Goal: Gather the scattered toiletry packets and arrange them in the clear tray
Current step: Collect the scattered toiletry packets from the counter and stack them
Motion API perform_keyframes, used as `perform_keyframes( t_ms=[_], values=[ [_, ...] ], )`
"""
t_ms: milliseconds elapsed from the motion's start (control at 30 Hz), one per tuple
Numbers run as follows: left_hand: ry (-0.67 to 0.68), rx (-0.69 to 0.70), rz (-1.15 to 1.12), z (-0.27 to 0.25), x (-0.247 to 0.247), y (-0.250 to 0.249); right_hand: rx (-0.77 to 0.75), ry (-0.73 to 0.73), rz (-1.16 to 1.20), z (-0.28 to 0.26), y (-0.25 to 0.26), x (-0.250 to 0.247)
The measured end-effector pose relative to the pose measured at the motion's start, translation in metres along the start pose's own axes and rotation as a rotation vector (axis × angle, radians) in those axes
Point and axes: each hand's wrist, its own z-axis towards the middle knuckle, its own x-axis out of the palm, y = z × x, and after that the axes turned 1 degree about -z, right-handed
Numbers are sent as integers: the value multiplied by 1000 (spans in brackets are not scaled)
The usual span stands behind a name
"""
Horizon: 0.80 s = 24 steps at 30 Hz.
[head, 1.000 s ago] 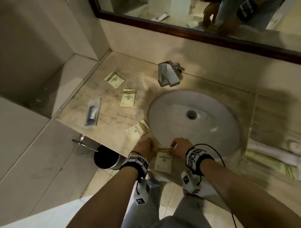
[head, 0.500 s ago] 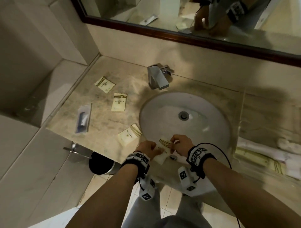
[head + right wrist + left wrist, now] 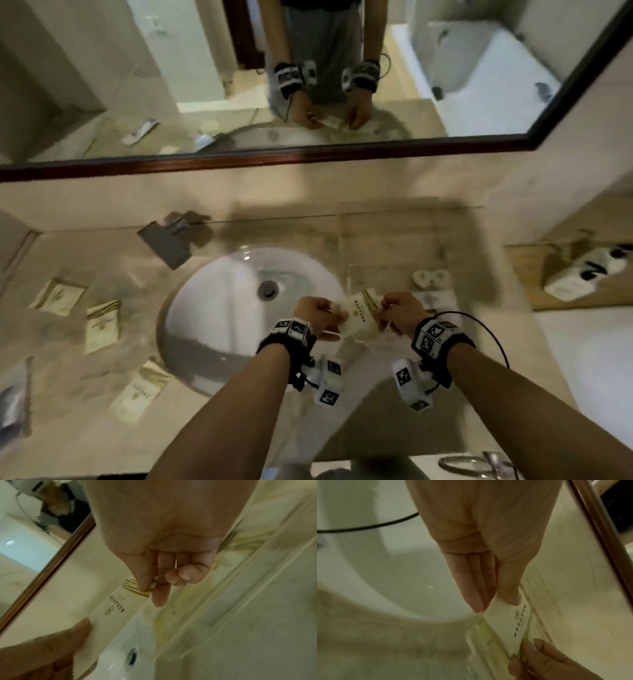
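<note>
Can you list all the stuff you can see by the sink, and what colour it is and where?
held packet: one, cream with gold stripes, between both hands by the basin's right rim
loose packets: three, cream, counter left of the basin
wrapped item: one, clear with blue, far left edge
clear tray: one, see-through, counter right of the basin
basin: one, white, centre
tap: one, silver, behind the basin
mirror: one, brown frame, on the wall
left hand: pinches the packet
right hand: pinches the packet
</note>
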Motion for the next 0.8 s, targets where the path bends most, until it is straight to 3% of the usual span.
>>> perform_keyframes(
  t_ms=[100, 200, 300, 567, 800],
  values=[
    [-6, 6, 81, 18, 42, -23, 52, -73, 23, 6, -22, -41],
    [-159, 40, 209, 34, 68, -33, 85, -167, 37, 15, -29, -67],
    [-238, 81, 363, 44, 81, -43, 100, -159, 11, 24, -24, -80],
    [-418, 99, 820, 63, 75, -62, 119, -71, -21, 57, 5, -70],
    [-526, 128, 968, 85, 75, -61, 115, -51, -170, 72, 11, -63]
  ],
)
